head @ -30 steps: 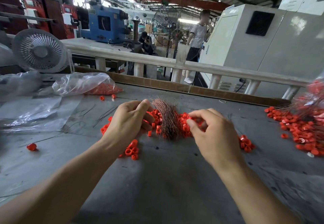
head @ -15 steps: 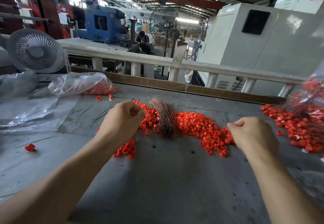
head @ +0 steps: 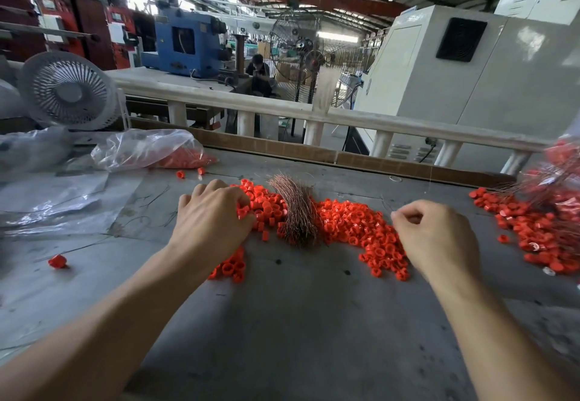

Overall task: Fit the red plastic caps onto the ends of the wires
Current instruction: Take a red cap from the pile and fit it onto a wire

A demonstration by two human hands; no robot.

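Observation:
A pile of red plastic caps [head: 361, 228] is spread over the middle of the grey table [head: 298, 322]. A bundle of thin copper-coloured wires [head: 295, 209] lies on it. My left hand [head: 210, 218] rests on the left part of the pile, fingers curled down, pinching a red cap [head: 242, 212] at its fingertips. My right hand [head: 436, 237] hovers over the right end of the pile, apart from the bundle. Its thumb and forefinger are pinched together on a single thin wire [head: 390, 210] that barely shows.
A heap of capped wires and caps [head: 539, 225] lies at the right edge. A clear bag of caps [head: 147, 152] and plastic sheets lie at the left, behind them a white fan [head: 67, 90]. One stray cap [head: 57, 261] sits front left. A cardboard strip [head: 282, 149] borders the far edge.
My right hand left the wire bundle and drew away to the right, still pinched. My left hand stayed on the caps to the left of the bundle and curled over them.

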